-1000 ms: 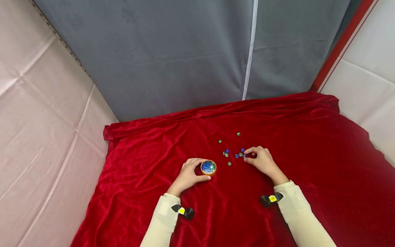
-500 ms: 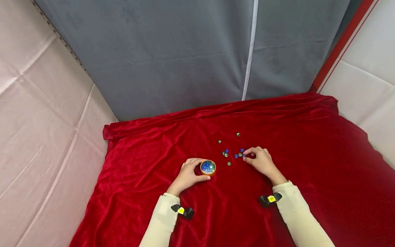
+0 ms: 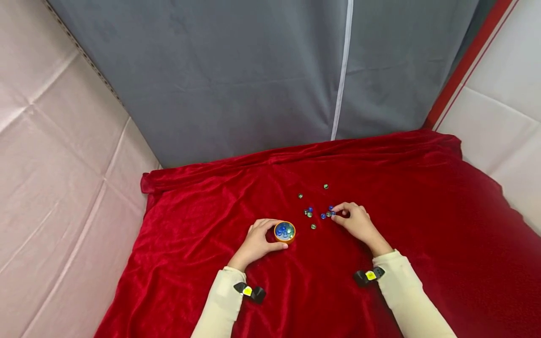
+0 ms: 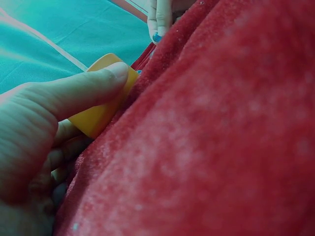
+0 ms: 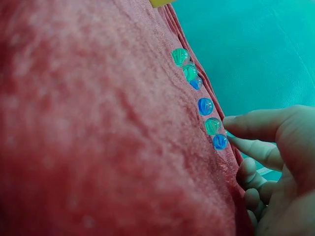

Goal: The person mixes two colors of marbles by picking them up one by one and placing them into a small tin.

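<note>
My left hand (image 3: 255, 241) grips a small round orange-yellow cup (image 4: 102, 116), fingers and thumb on opposite sides of its wall. Several blue and green glass marbles lie inside the cup. To the right, my right hand (image 3: 358, 224) has its thumb and index fingertips on either side of a blue marble (image 3: 333, 213), pinching it low at the cloth. Beside it lie a green marble (image 3: 328, 214), a blue one (image 3: 323, 216) and another blue one (image 3: 331, 208). In the right wrist view, the thumb and index fingertips (image 5: 230, 121) are close to this row of marbles.
Other marbles lie between the hands, including a green one (image 3: 313, 226) and a blue one (image 3: 310, 209). Farther back are two single green ones. Wrinkled red velvet cloth (image 3: 203, 211) covers the table. A grey curtain (image 3: 236, 84) hangs behind it, with pale panels at the sides.
The right thumb and index finger have drawn slightly closer around the blue marble. The left hand still holds the cup in place. The head view has shifted a little.
</note>
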The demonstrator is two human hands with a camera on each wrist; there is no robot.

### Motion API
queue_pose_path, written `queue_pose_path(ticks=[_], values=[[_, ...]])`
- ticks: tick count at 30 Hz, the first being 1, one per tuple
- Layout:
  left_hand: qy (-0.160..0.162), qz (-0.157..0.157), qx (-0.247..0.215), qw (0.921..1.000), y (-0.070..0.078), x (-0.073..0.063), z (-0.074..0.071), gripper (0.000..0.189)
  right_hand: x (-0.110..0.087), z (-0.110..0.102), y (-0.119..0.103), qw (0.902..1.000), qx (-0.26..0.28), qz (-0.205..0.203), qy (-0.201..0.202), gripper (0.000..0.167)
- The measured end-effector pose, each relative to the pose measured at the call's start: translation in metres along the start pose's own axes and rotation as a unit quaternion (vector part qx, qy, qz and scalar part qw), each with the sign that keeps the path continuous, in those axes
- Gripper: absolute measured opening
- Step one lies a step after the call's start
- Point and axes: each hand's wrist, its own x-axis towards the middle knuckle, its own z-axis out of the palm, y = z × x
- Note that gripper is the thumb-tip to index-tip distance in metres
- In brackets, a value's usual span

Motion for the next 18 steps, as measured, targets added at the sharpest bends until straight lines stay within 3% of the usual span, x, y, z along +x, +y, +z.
queue_pose_path(ticks=[7, 18], values=[[0.001, -0.001, 0.003, 1.0, 0.0, -0.001, 0.0, 0.061, -0.001, 0.002, -0.014, 0.9993, 0.025, -0.028, 0.007, 0.015], [0.0, 0.0, -0.002, 1.0, 0.003, -0.001, -0.001, 0.06, -0.007, 0.02, -0.049, 0.9945, 0.071, -0.068, -0.036, 0.013]])
